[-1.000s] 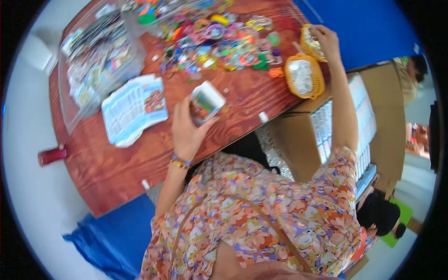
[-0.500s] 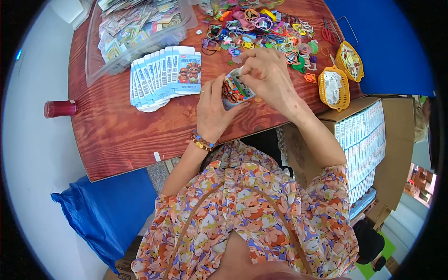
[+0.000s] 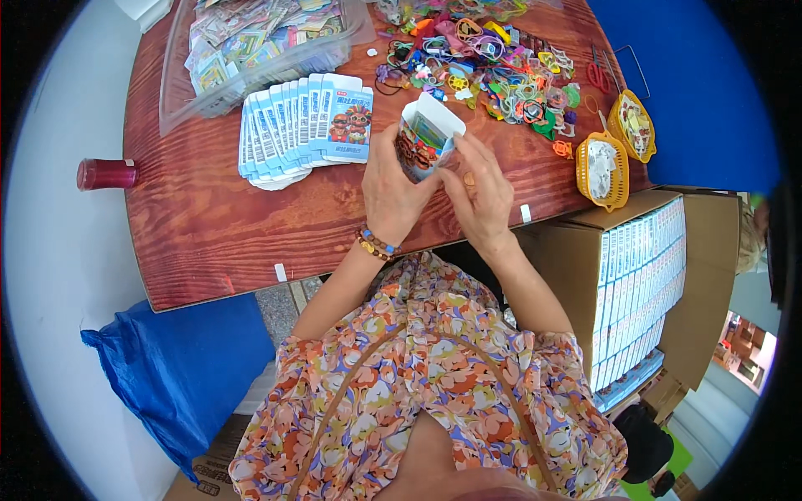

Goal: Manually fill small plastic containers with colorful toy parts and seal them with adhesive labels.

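Between my two hands, above the near part of the table, is a small open carton (image 3: pixel 418 154) with its white top flaps raised. Something greenish shows inside it; I cannot make out exactly what. My left hand (image 3: pixel 396 194) is closed round the carton's left side and base. The fingers and thumb of my right hand (image 3: pixel 483 190) grip its right side. To the left lies a fanned row of flat light-blue cartons (image 3: pixel 288 129), with a cartoon picture on the end one.
Beyond are a clear plastic bin (image 3: pixel 238 98) of cards and a heap of colourful trinkets (image 3: pixel 493 71). Yellow baskets (image 3: pixel 616 196), red scissors (image 3: pixel 598 75) and a large box of packed cartons (image 3: pixel 576 309) stand right. A dark red jar (image 3: pixel 109 174) sits at the left edge.
My right hand has come down from above the carton's opening to its right side. The carton's white flaps now stand up, and my left hand still holds it.
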`<state>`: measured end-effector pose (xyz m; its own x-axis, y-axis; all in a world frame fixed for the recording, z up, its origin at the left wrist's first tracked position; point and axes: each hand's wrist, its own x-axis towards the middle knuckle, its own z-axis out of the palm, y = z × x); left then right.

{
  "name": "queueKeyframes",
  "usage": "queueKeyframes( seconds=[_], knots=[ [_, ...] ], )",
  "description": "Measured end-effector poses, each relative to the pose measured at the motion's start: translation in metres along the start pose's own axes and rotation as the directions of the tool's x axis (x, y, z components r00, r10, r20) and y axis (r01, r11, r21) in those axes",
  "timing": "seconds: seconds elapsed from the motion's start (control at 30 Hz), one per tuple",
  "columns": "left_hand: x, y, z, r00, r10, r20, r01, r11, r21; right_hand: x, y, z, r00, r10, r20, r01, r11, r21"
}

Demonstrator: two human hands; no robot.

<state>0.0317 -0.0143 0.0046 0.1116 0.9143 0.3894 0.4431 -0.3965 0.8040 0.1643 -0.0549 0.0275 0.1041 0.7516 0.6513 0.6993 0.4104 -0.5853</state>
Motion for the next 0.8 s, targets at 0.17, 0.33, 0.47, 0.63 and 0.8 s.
queueKeyframes(
  seconds=[0.17,0.33,0.47,0.63,0.8],
  knots=[
    [0.001,0.000,0.001,1.000,-0.020,-0.024,0.023,0.993,0.115,0.000,-0.003,0.013,0.998,0.056,0.031,-0.057,0.998,0.012],
    [0.006,-0.008,-0.017,0.985,0.129,0.118,-0.129,0.992,-0.002,0.009,0.019,-0.001,0.846,0.458,0.271,-0.527,0.653,0.544],
    [0.010,0.005,-0.033,0.963,-0.098,0.250,0.220,0.821,-0.526,0.016,0.018,-0.020,0.822,0.393,0.413,-0.569,0.530,0.628],
    [0.001,0.004,-0.031,0.986,-0.020,0.167,0.120,0.776,-0.620,0.018,0.022,-0.021,0.857,0.295,0.423,-0.515,0.536,0.669],
    [0.007,0.008,-0.052,0.932,-0.037,0.361,0.240,0.809,-0.537,0.025,0.023,-0.022,0.879,0.168,0.446,-0.447,0.614,0.651]
  ],
)
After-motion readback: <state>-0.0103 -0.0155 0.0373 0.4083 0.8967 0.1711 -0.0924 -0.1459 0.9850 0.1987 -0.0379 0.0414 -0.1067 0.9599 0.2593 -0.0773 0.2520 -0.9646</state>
